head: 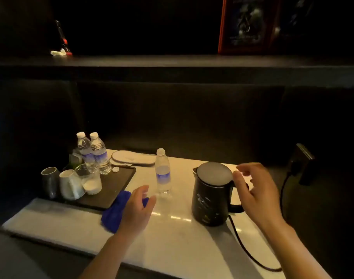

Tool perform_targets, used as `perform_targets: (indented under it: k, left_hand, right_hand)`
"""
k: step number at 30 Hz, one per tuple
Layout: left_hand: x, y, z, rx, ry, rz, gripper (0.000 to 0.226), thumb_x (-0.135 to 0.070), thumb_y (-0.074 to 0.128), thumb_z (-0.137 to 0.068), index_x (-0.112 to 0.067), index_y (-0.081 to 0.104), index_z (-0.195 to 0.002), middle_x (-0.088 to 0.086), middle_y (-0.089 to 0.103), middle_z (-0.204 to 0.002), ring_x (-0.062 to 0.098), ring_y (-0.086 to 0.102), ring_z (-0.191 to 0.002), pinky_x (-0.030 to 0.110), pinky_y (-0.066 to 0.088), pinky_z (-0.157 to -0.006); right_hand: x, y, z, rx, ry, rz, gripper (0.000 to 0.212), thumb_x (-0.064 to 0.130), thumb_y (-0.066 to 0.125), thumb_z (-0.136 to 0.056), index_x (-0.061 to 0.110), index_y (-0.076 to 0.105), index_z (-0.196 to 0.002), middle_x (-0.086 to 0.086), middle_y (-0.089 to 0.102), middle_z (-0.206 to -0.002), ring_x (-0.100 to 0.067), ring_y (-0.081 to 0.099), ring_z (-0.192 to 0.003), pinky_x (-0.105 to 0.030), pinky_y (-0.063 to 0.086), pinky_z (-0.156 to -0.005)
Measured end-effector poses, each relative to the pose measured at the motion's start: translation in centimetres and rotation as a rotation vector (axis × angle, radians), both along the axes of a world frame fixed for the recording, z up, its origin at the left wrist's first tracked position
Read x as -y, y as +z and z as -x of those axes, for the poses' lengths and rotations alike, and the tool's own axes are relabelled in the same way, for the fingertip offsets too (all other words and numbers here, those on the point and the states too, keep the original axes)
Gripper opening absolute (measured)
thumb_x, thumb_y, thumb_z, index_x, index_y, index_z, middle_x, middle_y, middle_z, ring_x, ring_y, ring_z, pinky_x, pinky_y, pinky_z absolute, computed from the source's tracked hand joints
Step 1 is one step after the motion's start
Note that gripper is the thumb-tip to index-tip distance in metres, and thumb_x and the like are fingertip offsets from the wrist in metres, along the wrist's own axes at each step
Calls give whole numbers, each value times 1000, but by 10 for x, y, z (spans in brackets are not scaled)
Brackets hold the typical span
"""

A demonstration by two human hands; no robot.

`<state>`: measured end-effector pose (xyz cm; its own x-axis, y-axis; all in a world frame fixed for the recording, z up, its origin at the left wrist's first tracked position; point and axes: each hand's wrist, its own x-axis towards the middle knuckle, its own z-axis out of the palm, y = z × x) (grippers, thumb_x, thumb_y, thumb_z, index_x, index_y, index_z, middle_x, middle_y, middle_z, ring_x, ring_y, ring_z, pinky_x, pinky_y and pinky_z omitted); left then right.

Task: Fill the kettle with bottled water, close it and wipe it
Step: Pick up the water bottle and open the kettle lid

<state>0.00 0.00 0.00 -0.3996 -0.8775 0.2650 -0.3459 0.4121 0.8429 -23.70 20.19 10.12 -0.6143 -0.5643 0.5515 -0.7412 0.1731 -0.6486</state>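
Note:
A black kettle (211, 196) stands on the pale counter (172, 242) with its grey lid down. My right hand (256, 190) hovers just right of the lid, over the handle, fingers apart and holding nothing. A capped water bottle (162, 172) stands upright left of the kettle. A blue cloth (116, 212) lies at the tray's front corner. My left hand (139, 206) is above the cloth's right edge, open, a little short of the bottle.
A dark tray (113, 188) at the left holds two more bottles (94, 153), upturned cups (70, 184), a glass and a loose white cap (115, 169). The kettle's black cord (246, 252) runs across the counter's right front. White slippers (133, 157) lie at the back. A shelf hangs above.

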Motion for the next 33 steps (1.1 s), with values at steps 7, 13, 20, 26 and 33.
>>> perform_targets:
  k: [7,13,20,26,33]
  left_hand:
    - [47,7,41,123,78,-99,71,-43,62,-92,-15,31,-150,9,43,-152,25,47,-134,31,42,-97]
    - [81,5,77,164,-2,-203,95,-46,73,-83,-21,17,-155,7,34,-156,28,42,-138,38,41,-102]
    - [99,-12,102,-67,-17,-287,89,-32,83,-76,-26,26,-144,5,43,-144,26,49,-126,42,49,-103]
    - [106,-20,115,-95,20,-270,80,-26,81,-79,-26,27,-138,9,42,-145,28,50,-127,40,51,-101]
    - [100,-18,112,-170,-12,-210,73,-21,79,-81,-19,32,-137,12,44,-146,31,50,-128,38,51,-98]
  right_hand:
    - [49,-44,34,17,-43,-340,52,55,51,-97,23,51,-138,-2,56,-140,-23,50,-127,-40,34,-102]
    - [69,-57,34,15,-108,-433,58,62,47,-96,27,45,-142,-3,51,-142,-26,46,-129,-50,35,-105]
    - [73,-56,35,11,-143,-415,63,63,40,-89,27,49,-141,-2,55,-140,-25,48,-126,-44,36,-101]
    - [74,-59,35,21,-164,-394,57,58,43,-92,30,49,-141,1,54,-142,-22,45,-126,-37,30,-96]
    - [58,-67,28,394,-204,-118,44,45,45,-104,24,52,-142,5,50,-137,-15,42,-131,-38,38,-107]
